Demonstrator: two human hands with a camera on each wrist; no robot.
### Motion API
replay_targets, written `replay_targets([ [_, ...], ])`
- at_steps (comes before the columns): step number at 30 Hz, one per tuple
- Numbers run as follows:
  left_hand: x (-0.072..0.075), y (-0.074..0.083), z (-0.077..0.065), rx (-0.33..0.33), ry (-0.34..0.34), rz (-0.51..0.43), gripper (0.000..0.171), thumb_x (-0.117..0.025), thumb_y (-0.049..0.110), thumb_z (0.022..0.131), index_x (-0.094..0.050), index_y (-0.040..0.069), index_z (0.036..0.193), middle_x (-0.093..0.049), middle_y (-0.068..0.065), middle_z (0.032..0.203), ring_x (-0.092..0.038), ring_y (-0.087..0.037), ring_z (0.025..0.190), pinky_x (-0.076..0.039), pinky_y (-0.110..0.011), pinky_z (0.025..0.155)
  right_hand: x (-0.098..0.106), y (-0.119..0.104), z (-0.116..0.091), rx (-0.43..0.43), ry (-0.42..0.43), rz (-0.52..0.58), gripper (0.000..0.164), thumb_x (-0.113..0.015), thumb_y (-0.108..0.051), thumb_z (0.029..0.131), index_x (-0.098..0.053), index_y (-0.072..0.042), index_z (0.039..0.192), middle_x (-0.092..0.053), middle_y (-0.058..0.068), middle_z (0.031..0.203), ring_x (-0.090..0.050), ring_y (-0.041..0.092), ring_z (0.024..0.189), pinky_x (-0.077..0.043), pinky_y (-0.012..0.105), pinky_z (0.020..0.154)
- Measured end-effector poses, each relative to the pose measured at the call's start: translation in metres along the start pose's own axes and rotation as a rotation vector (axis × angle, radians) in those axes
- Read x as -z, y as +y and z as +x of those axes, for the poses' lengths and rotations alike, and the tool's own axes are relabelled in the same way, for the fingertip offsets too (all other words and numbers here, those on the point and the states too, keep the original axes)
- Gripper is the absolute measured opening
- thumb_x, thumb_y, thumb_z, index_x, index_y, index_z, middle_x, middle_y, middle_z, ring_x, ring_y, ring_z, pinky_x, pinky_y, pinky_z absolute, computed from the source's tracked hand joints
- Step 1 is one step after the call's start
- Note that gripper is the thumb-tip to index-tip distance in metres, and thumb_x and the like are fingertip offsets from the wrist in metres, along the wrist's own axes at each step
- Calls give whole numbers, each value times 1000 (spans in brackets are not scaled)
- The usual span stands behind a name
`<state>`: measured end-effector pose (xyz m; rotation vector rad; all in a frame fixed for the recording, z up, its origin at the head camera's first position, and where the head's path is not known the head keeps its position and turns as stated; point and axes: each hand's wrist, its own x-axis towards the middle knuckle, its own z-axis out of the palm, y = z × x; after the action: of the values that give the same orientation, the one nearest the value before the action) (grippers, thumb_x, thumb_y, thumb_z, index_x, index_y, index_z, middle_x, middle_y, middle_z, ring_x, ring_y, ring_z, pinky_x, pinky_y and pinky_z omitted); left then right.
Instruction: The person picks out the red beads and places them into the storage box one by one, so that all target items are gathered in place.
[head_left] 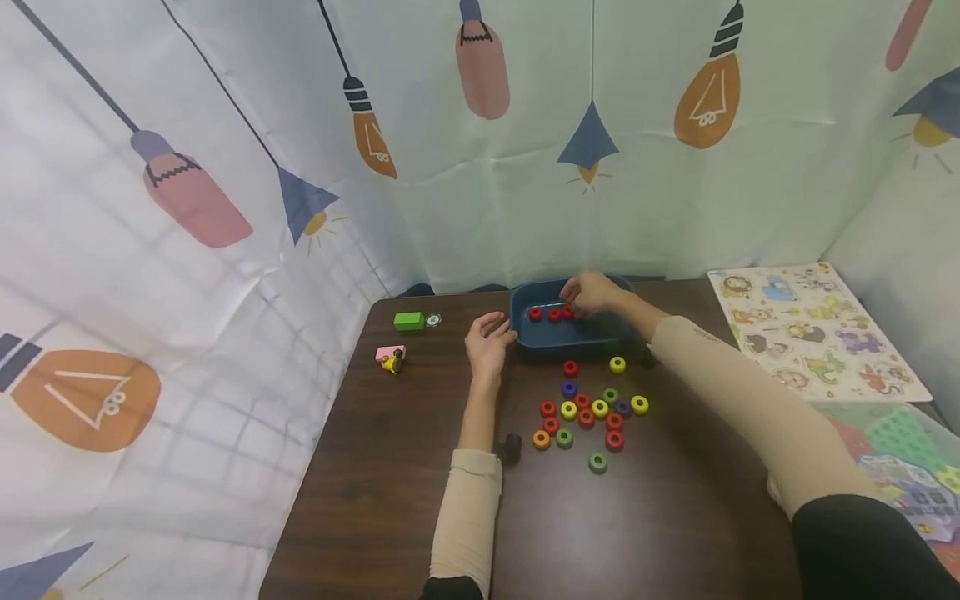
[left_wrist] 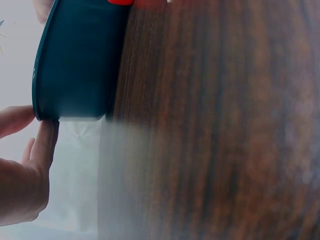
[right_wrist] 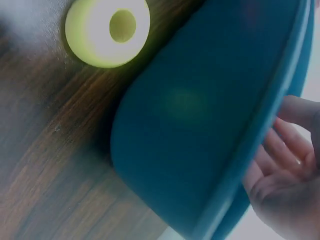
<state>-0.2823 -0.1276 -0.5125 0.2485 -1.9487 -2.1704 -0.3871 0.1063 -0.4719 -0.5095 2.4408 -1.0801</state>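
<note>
A dark blue tray [head_left: 570,337] stands at the back of the table, with red rings [head_left: 535,313] in a row inside it. My left hand [head_left: 487,343] is at the tray's left end. In the left wrist view, the thumb and a fingertip touch the corner of the tray [left_wrist: 75,65], the fingers mostly straight. My right hand [head_left: 590,293] reaches over the tray, bent fingers beside the rightmost red ring [head_left: 567,312]. In the right wrist view, the tray wall hides the fingertips of the right hand [right_wrist: 287,175], so I cannot tell whether they hold a ring.
Loose rings lie before the tray, among them a yellow ring [head_left: 617,364], a blue ring [head_left: 569,387] and an orange ring [head_left: 542,439]. A green block [head_left: 408,321] and a small yellow figure [head_left: 392,362] are at left. An animal-picture board [head_left: 817,333] lies at right.
</note>
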Motion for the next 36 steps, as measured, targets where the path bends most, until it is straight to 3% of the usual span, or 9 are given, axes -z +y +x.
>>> replay_targets([
  [5,0,1,1,6,-9,-9,49,-69,-12,81,-55,-4,127,-56,-22,132,-60,-33,119,-53,-36,94,0,-15,-19,107,58,-46,32,-62,0,89,-64,4,121,-67,22,117,-69,34,95,-60,39,73],
  [12,1,1,2,-2,4,-5,49,-69,-12,80,-55,-4,126,-57,-22,131,-60,-34,119,-54,-33,92,-8,-46,-56,253,100,-94,20,-69,-7,88,-73,-15,107,-73,4,104,-71,17,84,-58,31,67],
  [18,1,6,0,20,-28,-9,50,-67,-12,83,-52,-5,129,-52,-25,136,-58,-33,121,-52,-36,95,-28,-62,-88,345,21,-261,22,-70,-18,89,-72,-22,110,-71,-5,110,-68,13,96,-57,34,83],
  [24,0,-1,0,9,16,0,46,-69,-12,80,-57,-1,123,-57,-22,131,-62,-30,116,-54,-34,92,-55,-54,-105,344,-153,-496,34,-70,-19,90,-67,-15,124,-68,4,120,-65,17,94,-53,40,88],
  [27,0,-2,0,9,30,4,46,-70,-12,80,-58,1,122,-59,-18,128,-64,-27,115,-54,-34,92,-65,-43,-107,321,-193,-556,40,-70,-20,90,-63,-12,128,-66,7,123,-62,22,108,-51,45,93],
  [31,0,-1,0,17,26,9,46,-69,-11,80,-58,1,123,-60,-15,127,-64,-25,115,-54,-33,92,-73,-28,-104,286,-170,-563,40,-69,-20,90,-63,-12,129,-65,6,124,-60,23,112,-50,45,95],
  [36,-1,-1,0,26,18,8,46,-70,-10,80,-58,0,124,-61,-14,127,-63,-26,116,-54,-33,92,-77,-15,-98,288,-90,-477,30,-69,-15,90,-68,-15,120,-69,0,109,-61,14,94,-53,39,84],
])
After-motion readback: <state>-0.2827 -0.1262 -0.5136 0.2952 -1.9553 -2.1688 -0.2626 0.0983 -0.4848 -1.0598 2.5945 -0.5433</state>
